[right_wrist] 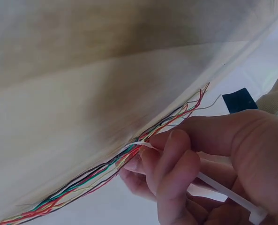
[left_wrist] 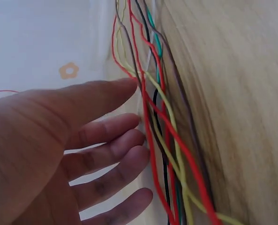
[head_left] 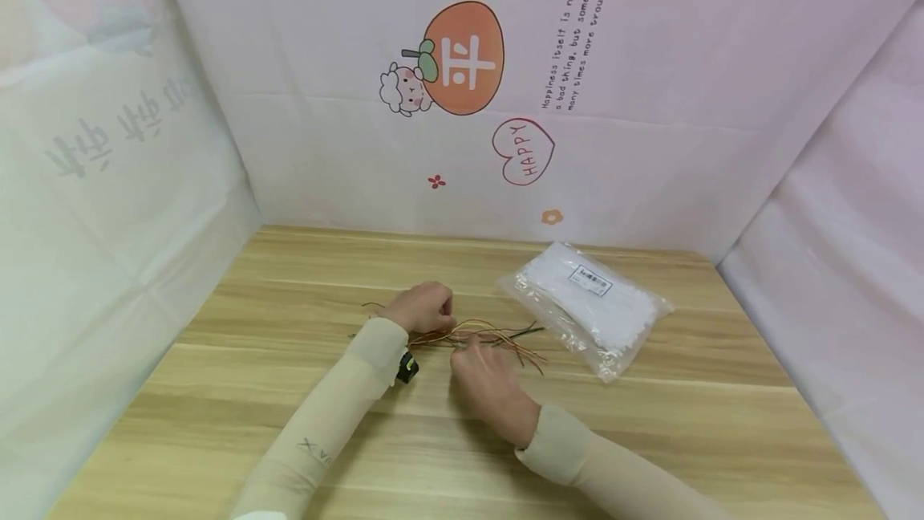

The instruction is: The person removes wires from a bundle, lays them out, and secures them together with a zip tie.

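Observation:
A loose bundle of thin wires [head_left: 525, 348] in red, yellow, black, green and brown lies across the wooden table. My right hand [head_left: 494, 387] is at the near side of the bundle. In the right wrist view its fingers pinch a white cable tie [right_wrist: 230, 193], whose thin end reaches the wires and whose head sticks out below the hand. My left hand [head_left: 422, 309] is at the bundle's left part. Seen from the left wrist, the thumb [left_wrist: 115, 91] and loosely bent fingers are spread beside the wires, their tips at or against them; no firm grip shows.
A clear plastic bag [head_left: 592, 303] of white cable ties with a printed label lies at the back right, near the wires' right ends. A printed white cloth [head_left: 346, 159] stands behind the table [head_left: 433, 464] and along both sides. A black device [head_left: 407, 367] sits at the left wrist.

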`<action>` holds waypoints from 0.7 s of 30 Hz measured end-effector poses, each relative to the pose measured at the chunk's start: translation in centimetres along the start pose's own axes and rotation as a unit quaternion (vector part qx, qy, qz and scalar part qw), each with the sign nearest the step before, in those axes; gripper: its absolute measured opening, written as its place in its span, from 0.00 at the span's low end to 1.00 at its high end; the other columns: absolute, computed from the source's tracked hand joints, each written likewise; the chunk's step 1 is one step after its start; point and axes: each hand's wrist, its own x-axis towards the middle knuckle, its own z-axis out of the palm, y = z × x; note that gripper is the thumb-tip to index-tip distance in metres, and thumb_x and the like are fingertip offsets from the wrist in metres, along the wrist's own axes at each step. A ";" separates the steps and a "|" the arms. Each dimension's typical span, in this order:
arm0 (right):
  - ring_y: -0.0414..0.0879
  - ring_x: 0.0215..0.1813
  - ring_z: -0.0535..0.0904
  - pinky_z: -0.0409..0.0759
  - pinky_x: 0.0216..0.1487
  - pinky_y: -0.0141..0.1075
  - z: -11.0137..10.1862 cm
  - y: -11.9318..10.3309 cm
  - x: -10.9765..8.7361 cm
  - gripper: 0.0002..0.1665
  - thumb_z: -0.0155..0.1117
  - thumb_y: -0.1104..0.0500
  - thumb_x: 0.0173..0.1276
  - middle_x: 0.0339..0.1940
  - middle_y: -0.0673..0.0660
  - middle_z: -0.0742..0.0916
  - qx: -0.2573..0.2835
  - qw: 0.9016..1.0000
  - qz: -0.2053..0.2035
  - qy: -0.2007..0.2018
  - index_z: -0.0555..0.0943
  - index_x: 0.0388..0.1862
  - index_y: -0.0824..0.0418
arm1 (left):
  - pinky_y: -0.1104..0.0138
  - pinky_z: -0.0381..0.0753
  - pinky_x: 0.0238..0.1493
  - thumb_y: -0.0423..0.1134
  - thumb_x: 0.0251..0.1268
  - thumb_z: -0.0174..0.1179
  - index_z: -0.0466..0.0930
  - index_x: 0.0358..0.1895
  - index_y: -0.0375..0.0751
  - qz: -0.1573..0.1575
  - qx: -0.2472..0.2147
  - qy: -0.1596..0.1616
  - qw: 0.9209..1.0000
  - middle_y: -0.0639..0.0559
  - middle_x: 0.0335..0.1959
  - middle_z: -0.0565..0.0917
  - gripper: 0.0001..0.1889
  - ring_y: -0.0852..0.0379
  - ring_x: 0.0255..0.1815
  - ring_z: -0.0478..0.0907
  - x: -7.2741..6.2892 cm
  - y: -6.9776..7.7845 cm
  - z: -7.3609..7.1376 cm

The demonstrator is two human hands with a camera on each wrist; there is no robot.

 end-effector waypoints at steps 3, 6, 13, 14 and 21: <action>0.46 0.21 0.79 0.72 0.15 0.37 0.0 -0.2 0.2 0.09 0.70 0.71 0.61 0.32 0.61 0.88 0.012 1.000 0.002 -0.005 0.84 0.24 0.61 | 0.56 0.85 0.48 0.46 0.70 0.70 0.83 0.42 0.45 -0.015 -0.007 0.001 1.000 0.53 0.42 0.86 0.09 0.56 0.41 0.80 0.4 -0.1 0.2; 0.48 0.22 0.80 0.74 0.15 0.38 0.1 -0.2 0.3 0.10 0.69 0.72 0.61 0.33 0.61 0.88 0.021 1.000 0.002 -0.007 0.84 0.23 0.61 | 0.56 0.84 0.48 0.47 0.70 0.71 0.83 0.42 0.45 -0.027 -0.013 0.002 1.000 0.53 0.42 0.86 0.11 0.56 0.41 0.80 0.6 -0.1 0.3; 0.48 0.23 0.82 0.76 0.17 0.37 0.1 -0.4 0.4 0.08 0.69 0.72 0.61 0.33 0.61 0.88 0.012 1.000 -0.011 -0.002 0.85 0.25 0.63 | 0.55 0.85 0.52 0.48 0.71 0.71 0.83 0.46 0.44 -0.038 -0.031 0.006 0.999 0.51 0.46 0.86 0.12 0.54 0.45 0.82 0.7 0.0 0.5; 0.48 0.23 0.82 0.76 0.16 0.37 0.1 -0.4 0.4 0.08 0.69 0.72 0.61 0.34 0.62 0.89 0.011 1.000 -0.012 -0.003 0.86 0.26 0.63 | 0.54 0.85 0.54 0.47 0.71 0.71 0.83 0.47 0.44 -0.039 -0.035 0.007 0.999 0.51 0.47 0.86 0.13 0.53 0.46 0.83 0.6 0.0 0.5; 0.46 0.23 0.81 0.76 0.17 0.36 -0.2 -0.8 0.4 0.06 0.71 0.70 0.63 0.32 0.60 0.89 0.000 1.000 -0.020 -0.005 0.88 0.28 0.62 | 0.54 0.84 0.56 0.44 0.69 0.73 0.83 0.48 0.42 -0.043 -0.046 0.019 0.998 0.50 0.49 0.86 0.13 0.51 0.50 0.83 0.8 0.2 0.8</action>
